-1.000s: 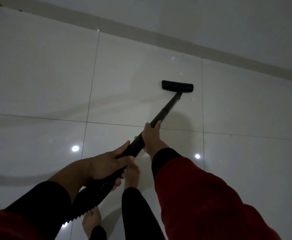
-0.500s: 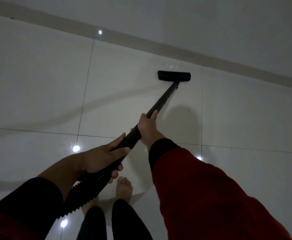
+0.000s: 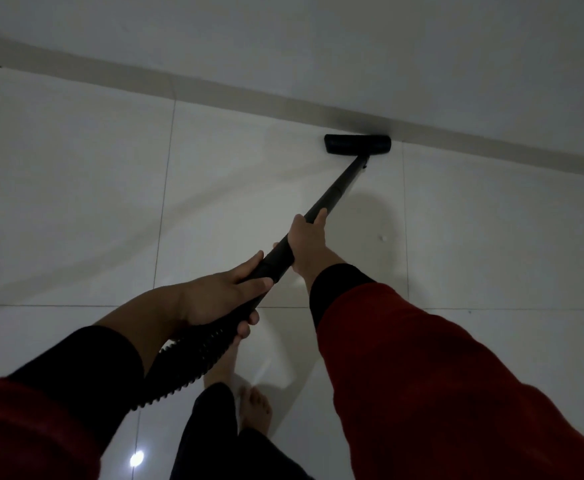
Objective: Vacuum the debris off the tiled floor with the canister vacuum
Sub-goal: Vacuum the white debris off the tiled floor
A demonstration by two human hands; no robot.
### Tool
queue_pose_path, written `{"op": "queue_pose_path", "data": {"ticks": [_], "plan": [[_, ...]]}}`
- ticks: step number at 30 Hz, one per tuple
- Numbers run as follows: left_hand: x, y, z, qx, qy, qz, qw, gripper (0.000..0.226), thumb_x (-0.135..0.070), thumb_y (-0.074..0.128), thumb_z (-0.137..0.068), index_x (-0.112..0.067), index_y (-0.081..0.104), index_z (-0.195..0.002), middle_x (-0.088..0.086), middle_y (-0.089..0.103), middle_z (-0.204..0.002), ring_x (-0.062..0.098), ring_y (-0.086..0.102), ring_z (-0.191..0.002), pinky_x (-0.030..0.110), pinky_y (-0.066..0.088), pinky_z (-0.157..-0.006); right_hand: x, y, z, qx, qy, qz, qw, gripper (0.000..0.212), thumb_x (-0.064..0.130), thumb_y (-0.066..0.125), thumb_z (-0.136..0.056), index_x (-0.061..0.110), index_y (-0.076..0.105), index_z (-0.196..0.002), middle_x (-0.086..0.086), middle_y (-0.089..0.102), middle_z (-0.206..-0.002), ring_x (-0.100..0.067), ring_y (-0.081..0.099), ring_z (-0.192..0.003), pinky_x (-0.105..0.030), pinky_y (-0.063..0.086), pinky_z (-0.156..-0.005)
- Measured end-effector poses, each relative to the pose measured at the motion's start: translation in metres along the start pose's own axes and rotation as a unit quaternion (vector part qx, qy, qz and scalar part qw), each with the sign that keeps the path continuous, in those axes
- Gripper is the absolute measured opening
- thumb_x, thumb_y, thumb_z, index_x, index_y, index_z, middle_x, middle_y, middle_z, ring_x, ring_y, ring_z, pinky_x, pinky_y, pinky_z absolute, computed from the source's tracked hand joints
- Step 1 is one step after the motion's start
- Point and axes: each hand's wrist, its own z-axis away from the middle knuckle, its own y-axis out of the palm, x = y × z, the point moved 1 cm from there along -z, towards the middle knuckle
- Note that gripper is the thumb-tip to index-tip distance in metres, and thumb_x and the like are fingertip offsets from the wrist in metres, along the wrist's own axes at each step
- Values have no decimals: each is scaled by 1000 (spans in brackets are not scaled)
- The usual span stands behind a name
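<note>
your arms reached forward and down, red sleeves over black cuffs. your right hand (image 3: pixel 307 242) was wrapped around the black vacuum wand (image 3: pixel 332 192) partway along it, forefinger lying up the tube. your left hand (image 3: pixel 224 299) was clamped lower, where the wand met the ribbed hose (image 3: pixel 186 368). the floor nozzle (image 3: pixel 357 144) lay well ahead of both hands on the glossy tiled floor (image 3: pixel 76 188), just beside the baseboard (image 3: pixel 214 90). a small white speck of debris (image 3: pixel 383 238) sat right of the wand.
</note>
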Motion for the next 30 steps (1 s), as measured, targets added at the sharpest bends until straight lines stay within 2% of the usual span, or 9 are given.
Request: {"op": "queue_pose_path", "data": {"ticks": [2,4,7,10,15,19,22,27,30], "plan": [[-1,6,-2,15,-3,8,1000,65,-34,45,-97,-53,5,-145,9,52,-72,13,52,-47,26,49,-48,-3,-6,0,4,-32,30,999,61,21,38,-98,36,10,-150,-14,46,-131,-29,55,-104,-52,49,-96],[3,16,-2,29,-9,16,999,64,-33,45,-97,-54,6,-144,8,52,-69,14,51,-48,26,49,-47,-9,-18,2,-8,-32,53,998,59,18,39,-97,32,15,-149,-9,32,-151,-30,55,-108,-49,49,-97],[17,29,4,42,-18,17,999,64,-33,46,-97,-54,7,-144,8,52,-68,13,51,-48,26,48,-48,-24,-37,12,-38,-5,35,999,66,21,36,-98,41,2,-151,-13,47,-128,-25,56,-91,-37,48,-84],[39,42,16,54,-25,1,998,65,-33,46,-96,-52,7,-145,8,53,-71,13,52,-48,28,48,-49,-51,-54,25,-47,13,37,998,66,21,35,-99,42,-1,-151,-17,50,-131,-22,51,-78,-35,41,-75],[76,72,44,64,-26,-8,998,66,-31,45,-97,-49,5,-146,9,55,-69,12,54,-46,26,49,-46,-102,-74,53,-38,-24,60,997,59,24,35,-99,32,8,-151,-14,38,-147,-34,51,-120,-39,41,-93],[106,87,66,66,-43,7,997,65,-31,46,-97,-50,8,-145,8,53,-68,12,53,-46,27,48,-46,-130,-81,79,-52,57,29,997,66,29,35,-98,49,-3,-149,-14,51,-128,-30,56,-97,-42,49,-84],[127,88,78,72,-50,4,996,67,-31,48,-96,-50,7,-146,9,52,-70,13,53,-47,27,48,-47,-158,-81,90,-65,64,22,996,65,30,35,-99,48,-2,-149,-15,49,-131,-30,55,-95,-42,49,-83],[163,79,94,75,-51,-47,995,65,-33,47,-97,-51,7,-145,9,51,-73,11,54,-47,26,49,-48,-204,-67,106,-60,1,29,998,59,27,37,-99,32,9,-151,-15,37,-148,-37,48,-126,-48,42,-103],[185,75,105,80,-46,-64,994,66,-33,47,-97,-49,6,-146,8,52,-71,10,54,-45,26,49,-46,-224,-59,126,-60,-15,-4,998,57,28,38,-98,32,12,-149,-15,38,-147,-33,52,-119,-51,42,-104]]}}
